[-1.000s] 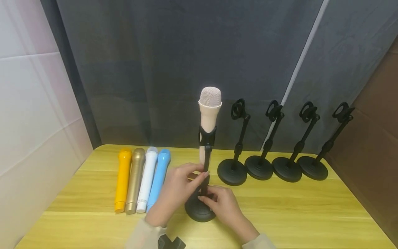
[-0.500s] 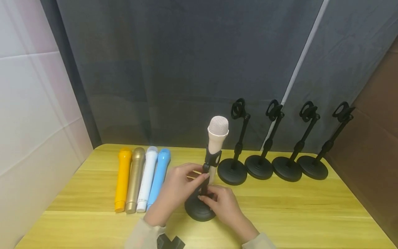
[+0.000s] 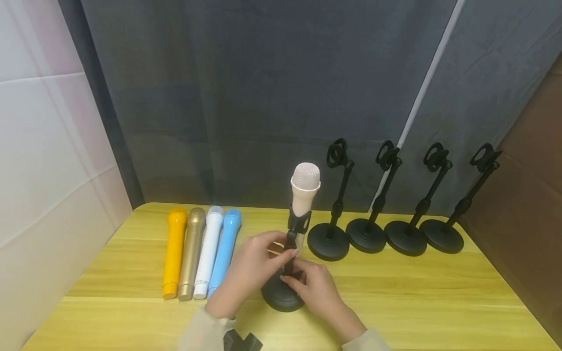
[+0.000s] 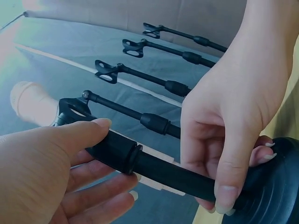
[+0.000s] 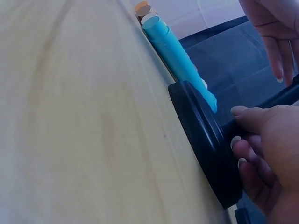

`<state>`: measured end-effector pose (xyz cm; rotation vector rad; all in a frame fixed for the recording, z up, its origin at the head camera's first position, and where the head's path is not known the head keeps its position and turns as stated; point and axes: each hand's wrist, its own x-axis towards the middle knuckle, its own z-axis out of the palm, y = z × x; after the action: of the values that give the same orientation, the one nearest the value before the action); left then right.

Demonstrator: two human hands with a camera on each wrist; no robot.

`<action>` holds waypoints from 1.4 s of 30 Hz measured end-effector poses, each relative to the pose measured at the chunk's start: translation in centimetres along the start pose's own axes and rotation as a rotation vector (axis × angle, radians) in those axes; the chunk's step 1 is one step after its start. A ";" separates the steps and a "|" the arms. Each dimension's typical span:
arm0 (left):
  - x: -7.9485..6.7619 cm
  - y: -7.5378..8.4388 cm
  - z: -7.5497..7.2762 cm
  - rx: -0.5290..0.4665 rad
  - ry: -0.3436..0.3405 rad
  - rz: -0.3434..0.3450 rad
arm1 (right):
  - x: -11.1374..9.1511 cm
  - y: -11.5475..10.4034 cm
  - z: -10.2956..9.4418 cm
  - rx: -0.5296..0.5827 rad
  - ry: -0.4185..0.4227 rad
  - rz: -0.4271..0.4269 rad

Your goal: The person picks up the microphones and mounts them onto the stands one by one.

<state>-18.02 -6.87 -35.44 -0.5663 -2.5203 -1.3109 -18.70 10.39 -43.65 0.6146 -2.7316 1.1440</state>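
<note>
A cream microphone (image 3: 303, 195) sits in the clip of a black desktop microphone stand (image 3: 281, 295), its mesh head up and tilted slightly right. My left hand (image 3: 256, 263) pinches the stand's thick collar (image 4: 114, 151), thumb on the near side and fingers beneath, just under the clip. Low on the pole, right above the round base (image 5: 201, 140), the thumb and fingers of my right hand (image 3: 318, 287) grip the stand. The base rests on the table. The microphone's lower end passes behind the pole and is partly hidden.
Yellow (image 3: 174, 253), gold (image 3: 191, 256), white (image 3: 208, 253) and light blue (image 3: 225, 248) microphones lie side by side at the left of the wooden table (image 3: 417, 312). Several black stands with bare clips, one nearest (image 3: 328, 242), line the back right. A dark curtain (image 3: 246, 97) hangs behind.
The stand's upper part with the microphone has dropped lower, shortening the pole, and its clip has turned. Over the last half second the microphone shifted slightly left. Both hands keep nearly the same place.
</note>
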 end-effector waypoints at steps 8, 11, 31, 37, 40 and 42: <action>0.0 0.2 -0.1 0.013 0.009 0.004 | 0.1 -0.6 0.1 -0.163 -0.060 -0.048; 0.0 0.2 -0.1 0.010 0.014 -0.004 | 0.2 -0.7 0.1 -0.155 -0.059 -0.048; -0.2 0.6 0.0 -0.024 0.002 -0.096 | -0.1 -0.5 0.3 -0.018 -0.008 0.001; -0.1 0.5 0.1 0.030 0.060 -0.126 | -0.1 -0.5 0.2 -0.024 -0.025 -0.013; -0.1 0.6 0.1 0.070 0.060 -0.107 | -0.1 -0.5 0.3 -0.059 -0.045 -0.025; -0.2 0.7 0.1 0.084 0.046 -0.098 | -0.1 -0.4 0.3 -0.076 -0.056 -0.031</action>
<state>-17.56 -6.47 -35.06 -0.3950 -2.5809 -1.2280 -18.46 9.97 -43.59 0.6854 -2.7870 1.0261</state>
